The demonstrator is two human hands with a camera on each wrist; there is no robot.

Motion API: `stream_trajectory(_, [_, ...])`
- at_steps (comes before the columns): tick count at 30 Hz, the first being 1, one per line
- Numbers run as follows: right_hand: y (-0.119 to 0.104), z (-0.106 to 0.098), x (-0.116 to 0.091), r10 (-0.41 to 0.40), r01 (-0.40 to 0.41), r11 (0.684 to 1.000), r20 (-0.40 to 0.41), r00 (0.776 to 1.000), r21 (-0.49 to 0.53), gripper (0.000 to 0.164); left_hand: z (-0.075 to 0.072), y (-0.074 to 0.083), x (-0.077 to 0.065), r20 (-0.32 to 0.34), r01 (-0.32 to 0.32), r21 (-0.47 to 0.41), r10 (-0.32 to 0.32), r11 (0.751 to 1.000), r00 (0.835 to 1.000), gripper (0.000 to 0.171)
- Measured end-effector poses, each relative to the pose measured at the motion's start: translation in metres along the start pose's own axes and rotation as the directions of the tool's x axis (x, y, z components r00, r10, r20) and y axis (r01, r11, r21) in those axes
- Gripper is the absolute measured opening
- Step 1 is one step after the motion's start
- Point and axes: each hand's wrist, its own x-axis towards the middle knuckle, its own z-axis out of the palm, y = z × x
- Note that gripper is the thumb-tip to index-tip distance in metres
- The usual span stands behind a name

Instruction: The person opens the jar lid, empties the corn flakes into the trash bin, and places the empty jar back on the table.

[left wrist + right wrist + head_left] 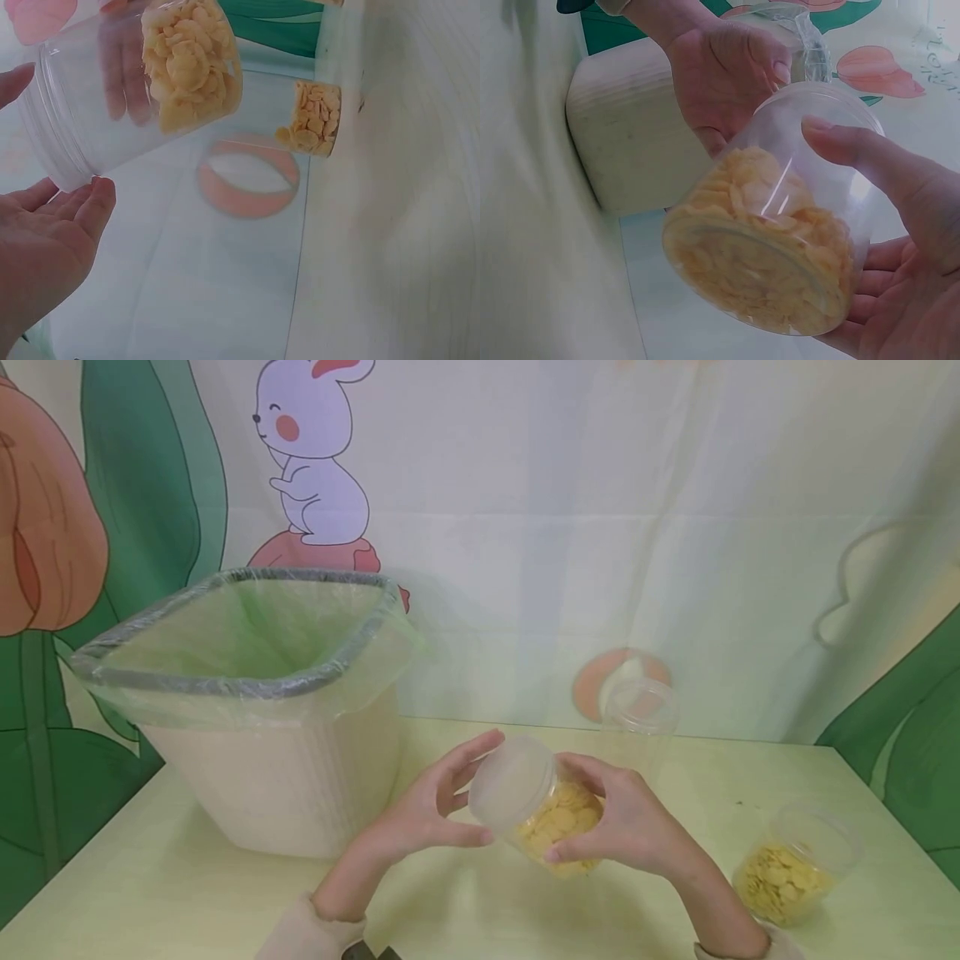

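Note:
A clear plastic jar with a frosted lid is held tilted above the table, its lid toward the left. Yellow flat flakes fill its lower part. My right hand grips the jar's body, with the thumb on the near side and fingers on the far side. On the other side, my left hand spans the lid; its fingertips touch the rim in the left wrist view. The left palm stays off the jar.
A pale bin with a clear green-tinted liner stands on the left of the table. Toward the back is another clear jar. A clear jar with yellow flakes sits at the right. Printed cloth hangs behind the table.

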Motion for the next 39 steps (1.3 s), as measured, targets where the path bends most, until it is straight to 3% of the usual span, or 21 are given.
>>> stream_trajectory(7, [0.001, -0.001, 0.0, -0.001, 0.001, 1.0, 0.012, 1.0, -0.011, 0.079, -0.001, 0.0, 0.001, 0.014, 0.002, 0.01, -0.002, 1.0, 1.0, 0.084])
stream_trajectory(19, [0.002, -0.001, 0.001, 0.009, -0.009, 1.0, 0.001, 1.0, -0.027, 0.08, 0.001, 0.001, 0.001, -0.058, 0.07, 0.072, -0.066, 0.995, 0.996, 0.082])
stream_trajectory(30, [0.005, 0.001, 0.002, 0.002, -0.003, 0.999, -0.029, 1.0, -0.045, 0.078, 0.008, -0.004, 0.004, -0.221, 0.168, 0.115, -0.14, 0.979, 0.965, 0.08])
stream_trajectory(39, [0.005, 0.002, 0.002, 0.01, -0.012, 0.997, -0.037, 0.999, -0.073, 0.077, 0.015, -0.004, 0.004, -0.282, 0.198, 0.137, -0.153, 0.971, 0.947, 0.08])
